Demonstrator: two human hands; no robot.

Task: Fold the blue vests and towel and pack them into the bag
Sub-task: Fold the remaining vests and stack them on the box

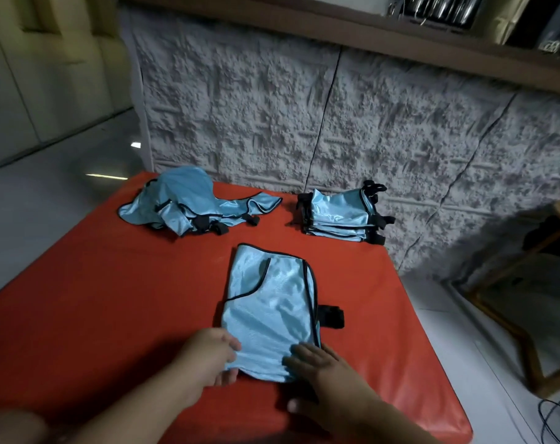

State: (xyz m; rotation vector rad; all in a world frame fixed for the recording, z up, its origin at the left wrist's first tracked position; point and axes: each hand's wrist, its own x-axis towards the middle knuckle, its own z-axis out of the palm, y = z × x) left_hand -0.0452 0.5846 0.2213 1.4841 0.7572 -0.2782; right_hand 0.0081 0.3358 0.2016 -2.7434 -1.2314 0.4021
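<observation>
I am working at a red table (118, 299) covered in a smooth, slightly shiny sheet. A half-folded blue vest (269, 309) is lying flat on it. Beyond that vest and to its left, a loose heap of vests (189, 206) is sitting; beyond it to the right, a folded stack (339, 216), perhaps five or six deep.

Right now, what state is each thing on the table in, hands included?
Near vest: folded in half, flat, both hands on its near end.
Pile: unfolded, crumpled, far left.
Stack: folded, far right.
Left hand: grips the vest's near left edge.
Right hand: flat on the vest.
</observation>
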